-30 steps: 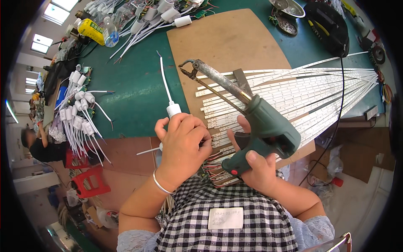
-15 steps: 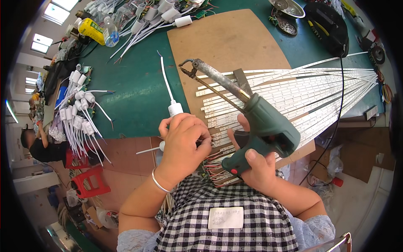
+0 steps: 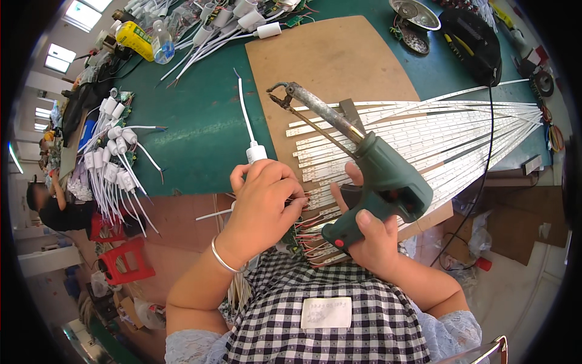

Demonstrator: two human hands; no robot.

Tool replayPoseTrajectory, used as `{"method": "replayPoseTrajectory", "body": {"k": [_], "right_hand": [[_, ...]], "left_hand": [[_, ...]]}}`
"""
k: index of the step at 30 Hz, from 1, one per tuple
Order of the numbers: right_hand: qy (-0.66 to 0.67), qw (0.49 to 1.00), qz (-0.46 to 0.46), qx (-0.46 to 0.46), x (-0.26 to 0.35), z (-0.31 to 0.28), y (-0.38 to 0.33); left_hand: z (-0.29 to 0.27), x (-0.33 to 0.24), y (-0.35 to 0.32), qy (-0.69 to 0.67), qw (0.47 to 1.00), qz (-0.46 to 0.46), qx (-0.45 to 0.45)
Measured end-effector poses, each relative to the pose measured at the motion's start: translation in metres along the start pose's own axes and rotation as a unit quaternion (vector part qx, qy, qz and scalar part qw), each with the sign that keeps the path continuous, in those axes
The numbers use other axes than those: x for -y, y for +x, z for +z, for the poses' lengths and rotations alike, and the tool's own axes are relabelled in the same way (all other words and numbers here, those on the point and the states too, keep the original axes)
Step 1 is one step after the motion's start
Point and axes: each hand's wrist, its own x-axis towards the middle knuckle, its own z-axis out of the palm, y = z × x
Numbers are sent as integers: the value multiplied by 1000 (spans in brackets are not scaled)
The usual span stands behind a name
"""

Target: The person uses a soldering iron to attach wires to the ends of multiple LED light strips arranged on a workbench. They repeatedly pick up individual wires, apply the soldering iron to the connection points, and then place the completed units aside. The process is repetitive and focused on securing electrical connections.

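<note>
My left hand (image 3: 264,197) is closed around a white cylindrical plastic cap (image 3: 256,153), whose white cable (image 3: 246,109) points away from me. Its thumb and index finger pinch at the wired ends of the LED strips, where the exact contact is hidden. In my right hand (image 3: 379,246) is a dark green soldering gun (image 3: 394,176), gripped by the handle with some fingers extended near its trigger. The gun's metal tip points up and left, above the board. White LED strips (image 3: 436,130) fan out beneath it, with short red and dark wires (image 3: 312,236) at their near ends.
The strips lie partly on a brown board (image 3: 327,54) on the green table (image 3: 200,133). Bundles of white caps (image 3: 115,151) lie left, more at the back near bottles (image 3: 133,41). A metal dish (image 3: 418,13) and black cord (image 3: 492,139) are right. A person (image 3: 54,206) sits far left.
The whole view shifts slightly. The soldering gun's tip is a little farther right over the board; both hands keep their holds.
</note>
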Motion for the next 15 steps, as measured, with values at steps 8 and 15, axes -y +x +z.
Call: {"method": "replayPoseTrajectory", "body": {"k": [8,15], "right_hand": [[-121,992,47,2,38,-19,-37],[-453,889,10,61,55,-68,-79]], "left_hand": [[15,-1,0,10,998,-12,-58],[20,2,-3,4,996,2,-86]]}}
